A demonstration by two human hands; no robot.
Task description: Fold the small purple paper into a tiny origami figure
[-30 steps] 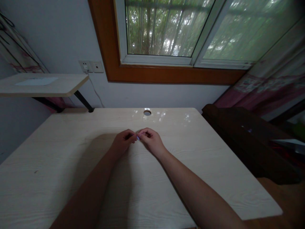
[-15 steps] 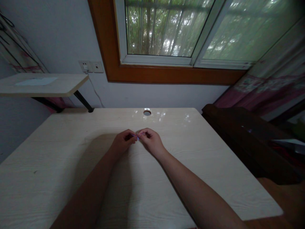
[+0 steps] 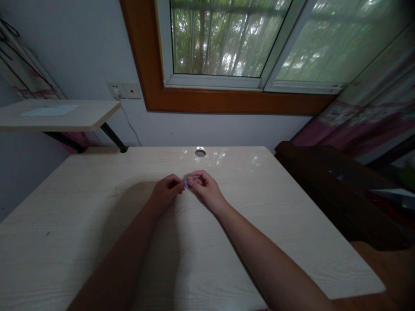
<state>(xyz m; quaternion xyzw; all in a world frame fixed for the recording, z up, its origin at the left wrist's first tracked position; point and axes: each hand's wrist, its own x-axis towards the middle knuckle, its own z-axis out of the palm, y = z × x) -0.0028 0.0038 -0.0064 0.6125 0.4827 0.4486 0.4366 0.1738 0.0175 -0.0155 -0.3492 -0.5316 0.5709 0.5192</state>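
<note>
Both of my hands meet over the middle of a pale wooden desk [image 3: 97, 207]. My left hand [image 3: 165, 193] and my right hand [image 3: 205, 190] have their fingers curled and pinched together around a tiny purple thing [image 3: 187, 182] held between the fingertips. It is too small and too dim to name. Both forearms reach in from the bottom edge of the view.
A round cable hole [image 3: 200, 152] sits near the desk's far edge. A raised side shelf [image 3: 58, 115] stands at the left, with wall sockets [image 3: 125, 90] above it. A dark wooden piece of furniture [image 3: 340, 194] borders the desk on the right, under a window [image 3: 227, 39].
The hands have shifted slightly away from me and the right fingers have curled tighter over the purple thing. Otherwise nothing has moved.
</note>
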